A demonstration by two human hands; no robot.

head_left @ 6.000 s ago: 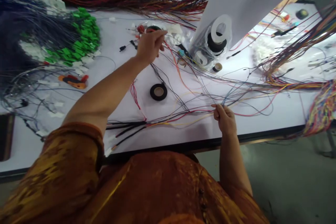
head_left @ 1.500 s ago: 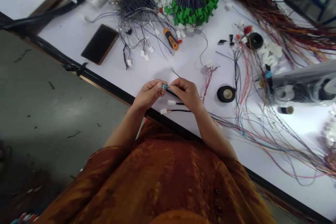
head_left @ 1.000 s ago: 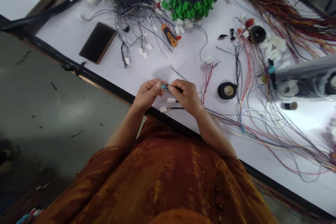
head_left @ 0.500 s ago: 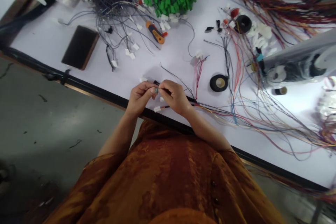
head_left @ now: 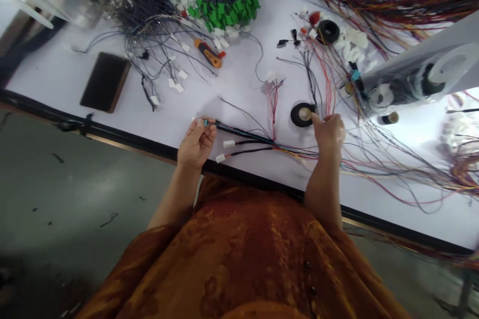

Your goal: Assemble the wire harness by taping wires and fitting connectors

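Note:
My left hand (head_left: 197,143) is closed near the table's front edge, thumb and fingers pinching the end of a dark wire bundle (head_left: 243,133) with a small light-blue piece (head_left: 206,123) at its tip. Fingers partly hide that tip. To the right, my right hand (head_left: 329,132) is over the loose wires, slightly blurred, its thumb apart from the curled fingers. That thumb reaches the right edge of a roll of black tape (head_left: 297,115), which lies flat. Two white connectors (head_left: 228,144) on sleeved branches lie between the hands, nearer my left hand.
An orange-handled cutter (head_left: 208,53) and a dark block (head_left: 105,82) lie behind my left hand. Green connectors (head_left: 224,12) on bundled wires stand at the back. A clear plastic-wrapped cylinder (head_left: 411,77) is at right. Long coloured wires (head_left: 404,179) run across the right side.
My right hand has left my left hand and moved right to the tape roll. My left hand keeps the wire end, now lower left of the bundle. The view has shifted slightly.

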